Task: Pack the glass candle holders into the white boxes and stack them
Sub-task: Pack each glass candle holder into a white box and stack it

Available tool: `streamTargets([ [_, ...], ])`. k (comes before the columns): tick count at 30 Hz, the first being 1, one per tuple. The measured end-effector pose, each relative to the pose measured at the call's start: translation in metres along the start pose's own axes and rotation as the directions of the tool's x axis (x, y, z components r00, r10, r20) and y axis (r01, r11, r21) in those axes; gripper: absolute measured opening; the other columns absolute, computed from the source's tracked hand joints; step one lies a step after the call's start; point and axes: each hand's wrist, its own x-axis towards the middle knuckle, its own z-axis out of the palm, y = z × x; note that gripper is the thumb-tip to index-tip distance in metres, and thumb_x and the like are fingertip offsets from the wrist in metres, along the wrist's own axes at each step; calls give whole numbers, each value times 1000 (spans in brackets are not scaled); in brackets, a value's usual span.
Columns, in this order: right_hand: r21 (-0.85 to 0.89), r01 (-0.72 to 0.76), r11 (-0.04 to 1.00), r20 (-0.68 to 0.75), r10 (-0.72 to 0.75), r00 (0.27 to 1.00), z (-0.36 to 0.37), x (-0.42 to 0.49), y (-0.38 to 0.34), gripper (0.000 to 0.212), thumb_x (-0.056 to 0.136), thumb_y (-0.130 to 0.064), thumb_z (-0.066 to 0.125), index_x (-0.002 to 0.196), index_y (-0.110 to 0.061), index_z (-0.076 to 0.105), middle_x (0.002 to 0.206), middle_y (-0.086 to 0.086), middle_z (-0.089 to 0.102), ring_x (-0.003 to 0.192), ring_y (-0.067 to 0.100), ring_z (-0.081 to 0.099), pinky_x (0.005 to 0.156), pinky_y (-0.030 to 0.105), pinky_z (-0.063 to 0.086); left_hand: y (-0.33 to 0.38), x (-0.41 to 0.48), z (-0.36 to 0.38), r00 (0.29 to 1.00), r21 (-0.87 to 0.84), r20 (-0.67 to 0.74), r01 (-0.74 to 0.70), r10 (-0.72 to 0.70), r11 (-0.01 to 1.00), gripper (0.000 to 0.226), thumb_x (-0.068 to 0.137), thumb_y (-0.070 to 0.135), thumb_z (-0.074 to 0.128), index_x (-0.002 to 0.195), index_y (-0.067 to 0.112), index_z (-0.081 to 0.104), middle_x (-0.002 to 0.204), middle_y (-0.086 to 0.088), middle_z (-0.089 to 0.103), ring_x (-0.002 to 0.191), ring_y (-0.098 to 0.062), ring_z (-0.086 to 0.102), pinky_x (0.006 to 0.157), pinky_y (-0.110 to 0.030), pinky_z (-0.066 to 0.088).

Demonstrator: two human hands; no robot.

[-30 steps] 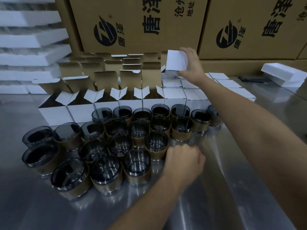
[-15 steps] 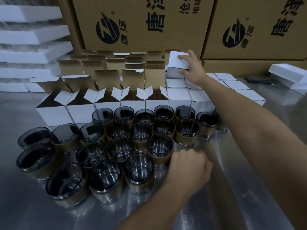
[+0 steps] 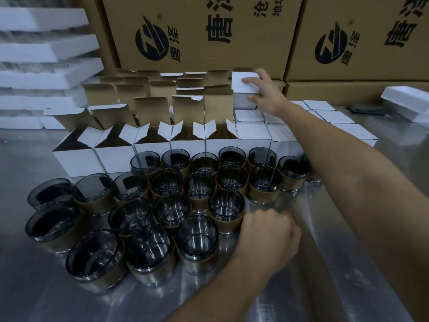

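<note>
The right hand (image 3: 267, 94) had its fingers spread and clamped over one closed white box (image 3: 243, 86), thumb on the front face, other fingers on the lid; that box sat on top of the closed boxes (image 3: 253, 131) lying below the fingers, of which at least six tops showed, others being hidden by the forearm. To the left of those fingers stood five open boxes (image 3: 151, 147) in a front row, with more open ones behind, too crowded to count. The left hand (image 3: 269, 235) was curled, knuckles up, its fingertips hidden; whether it held anything I cannot tell. Just left of it stood one glass candle holder (image 3: 226, 210); about twenty-one candle holders (image 3: 197, 240) stood upright in all, one partly hidden by the right forearm. All rested on a shiny metal table (image 3: 30, 293); three brown cartons (image 3: 209, 31) stood at the back; white foam sheets (image 3: 46, 47) were stacked far left.
</note>
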Motion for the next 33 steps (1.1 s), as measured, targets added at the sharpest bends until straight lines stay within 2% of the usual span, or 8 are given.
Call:
streamTargets([
  [6,-48,-32,998,47,34,998,0,-1,4,47,99,-7,51,144,-19,43,153,9,20,129,26,39,93,16,28,1,1,-2,1000,39,-2,1,-1,999,27,92,30,44,72,15,56,67,-11,64,60,-34,60,52,-31,27],
  [11,-106,-66,992,121,79,989,6,1,8,48,99,-7,49,144,-21,42,153,13,21,125,32,44,93,23,33,3,2,-8,997,126,77,11,-21,992,28,75,34,61,54,17,55,45,-2,54,38,-22,53,45,-23,17],
  [13,-132,-96,987,154,116,981,13,0,11,48,100,-5,46,145,-20,41,158,13,16,134,33,38,102,28,32,4,2,-8,995,179,89,18,-34,984,30,69,38,65,50,18,53,42,0,51,34,-18,50,44,-23,14],
  [18,-132,-170,977,215,196,957,25,4,15,47,100,3,30,141,-10,50,155,9,35,142,25,31,109,18,19,4,2,-8,993,126,103,47,-60,991,30,70,33,65,50,16,52,42,-2,51,35,-21,50,45,-22,13],
  [22,-99,-214,972,198,230,953,27,4,12,47,99,3,29,139,-7,51,154,10,36,143,25,30,110,17,17,3,1,-6,996,50,84,37,-41,998,28,83,28,56,59,15,53,53,-8,59,46,-31,56,47,-26,18],
  [26,-81,-243,967,210,255,944,30,1,13,45,101,-2,28,140,-10,50,150,11,41,136,28,38,105,19,24,2,2,-2,999,9,43,27,-27,1000,29,92,29,46,65,20,40,68,-12,63,61,-35,59,50,-30,21],
  [29,-111,-262,959,235,281,931,28,1,12,46,102,-6,27,142,-17,48,145,14,45,129,33,44,107,32,34,3,4,0,999,30,33,37,-38,999,29,94,31,44,70,17,51,74,-12,65,67,-34,60,55,-31,26],
  [33,-97,-304,948,249,319,915,28,0,7,45,101,-6,29,141,-16,47,146,12,44,131,31,42,107,34,34,4,9,1,998,101,31,56,-60,993,32,94,33,44,78,12,63,80,-13,67,75,-35,61,58,-32,24],
])
